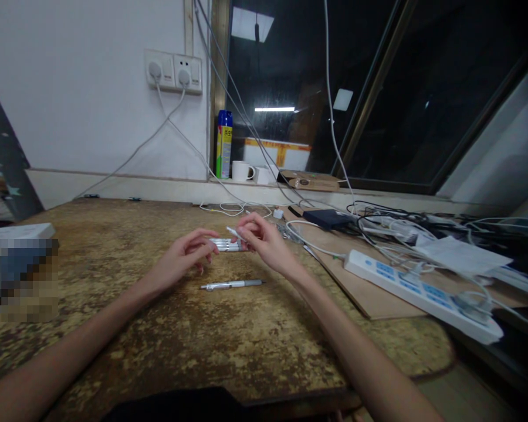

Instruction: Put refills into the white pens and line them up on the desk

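Observation:
Several white pens (227,245) lie side by side between my two hands. My left hand (188,253) is at their left end, its fingers curved and apart; whether its fingertips touch the pens I cannot tell. My right hand (264,241) pinches a slim white pen (233,231) just above the right end of the row, and most of that pen is hidden by the fingers. Nearer to me, a single white and grey pen (232,285) lies crosswise on the worn wooden table (180,334).
On the right, a white power strip (418,293) rests on a brown board (334,275), with tangled cables (391,225) behind it. A spray can (224,143) and a white mug (242,170) stand on the windowsill. A white object (22,233) sits at the left edge.

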Demonstrator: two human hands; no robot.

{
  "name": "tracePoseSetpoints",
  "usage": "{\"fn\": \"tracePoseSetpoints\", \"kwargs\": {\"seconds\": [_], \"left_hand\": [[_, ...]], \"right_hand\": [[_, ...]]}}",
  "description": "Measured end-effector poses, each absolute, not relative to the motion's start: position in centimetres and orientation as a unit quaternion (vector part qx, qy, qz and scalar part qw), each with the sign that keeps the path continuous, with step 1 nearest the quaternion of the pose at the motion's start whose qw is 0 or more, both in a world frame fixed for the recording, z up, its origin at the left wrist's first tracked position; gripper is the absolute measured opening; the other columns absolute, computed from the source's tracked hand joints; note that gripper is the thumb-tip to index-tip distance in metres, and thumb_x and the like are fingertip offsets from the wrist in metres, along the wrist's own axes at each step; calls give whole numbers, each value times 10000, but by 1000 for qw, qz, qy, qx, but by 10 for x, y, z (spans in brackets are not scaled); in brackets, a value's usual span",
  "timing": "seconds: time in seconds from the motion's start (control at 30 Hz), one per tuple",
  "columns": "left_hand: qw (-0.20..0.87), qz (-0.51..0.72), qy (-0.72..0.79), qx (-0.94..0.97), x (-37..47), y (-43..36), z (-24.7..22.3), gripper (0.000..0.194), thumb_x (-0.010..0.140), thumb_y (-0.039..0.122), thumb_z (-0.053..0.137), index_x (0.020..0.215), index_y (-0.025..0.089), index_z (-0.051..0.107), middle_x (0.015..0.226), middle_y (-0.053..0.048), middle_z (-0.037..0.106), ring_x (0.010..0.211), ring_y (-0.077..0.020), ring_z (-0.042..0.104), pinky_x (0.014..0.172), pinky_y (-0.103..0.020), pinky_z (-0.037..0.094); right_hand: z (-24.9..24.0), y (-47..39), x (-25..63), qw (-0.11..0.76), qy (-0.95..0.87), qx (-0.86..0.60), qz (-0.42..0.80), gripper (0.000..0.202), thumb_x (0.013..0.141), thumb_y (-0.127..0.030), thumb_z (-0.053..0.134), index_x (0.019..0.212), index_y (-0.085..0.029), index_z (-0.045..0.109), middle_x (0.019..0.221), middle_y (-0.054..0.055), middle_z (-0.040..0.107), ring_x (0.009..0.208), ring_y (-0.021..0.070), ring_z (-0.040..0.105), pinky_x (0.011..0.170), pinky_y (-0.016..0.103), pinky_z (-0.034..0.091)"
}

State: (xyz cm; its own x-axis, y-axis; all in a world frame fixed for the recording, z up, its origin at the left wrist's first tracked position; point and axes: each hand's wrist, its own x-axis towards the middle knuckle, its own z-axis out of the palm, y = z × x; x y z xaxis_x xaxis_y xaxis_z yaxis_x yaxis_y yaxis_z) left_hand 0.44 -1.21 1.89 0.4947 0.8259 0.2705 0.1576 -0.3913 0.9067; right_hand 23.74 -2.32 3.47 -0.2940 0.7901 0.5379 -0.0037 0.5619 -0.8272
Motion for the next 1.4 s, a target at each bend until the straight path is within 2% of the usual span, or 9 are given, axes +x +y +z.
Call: {"fn": "tracePoseSetpoints", "kwargs": {"seconds": [0.1,0.27,0.43,0.6,0.73,1.0,1.4], "left_hand": [[437,375,322,752,9,-20,23,397,927,472,622,1236,227,576,1045,-72,683,842,-190,635,663,-287,510],[423,371,316,764,11,-24,22,300,918,465,636,1041,191,621,933,-50,676,775,-167,619,660,-284,492],[403,365,354,761,0,-11,20,317,913,480,629,1059,199,640,992,-69,699,859,-197,636,691,-290,484],[366,255,376,812,-18,0,24,310,859,496,655,962,212,722,885,-48,710,823,-210,624,717,-290,442],[361,191,363,837,-23,-2,26,283,811,493,683,868,227,762,788,-28,681,722,-184,568,636,-257,387],[346,137,361,855,-23,-2,20,342,840,536,656,916,224,774,822,-36,698,728,-186,567,633,-257,379],[331,149,342,866,-18,-6,16,377,909,537,585,984,204,746,828,-33,677,758,-196,583,664,-264,402]], "right_hand": [[29,-27,232,470,-754,-284,360,193,938,-408,632,959,-217,610,753,-15,617,659,137,545,612,255,405],[24,-29,229,402,-791,-300,351,197,973,-408,583,1033,-226,632,883,21,677,703,149,585,644,274,435],[19,-20,246,368,-805,-358,298,249,987,-421,550,989,-199,664,811,20,663,697,151,574,633,270,408],[13,-14,259,301,-821,-361,323,251,917,-428,649,946,-182,691,802,20,660,702,147,558,628,260,419],[8,-13,261,237,-816,-361,385,268,883,-419,690,931,-156,709,810,36,687,702,140,573,621,253,443],[1,-9,263,192,-826,-347,400,291,855,-423,719,916,-140,749,800,37,705,674,128,568,596,240,445],[3,-9,264,178,-825,-355,402,289,877,-410,699,987,-149,755,852,43,727,699,130,593,643,251,454]]}}
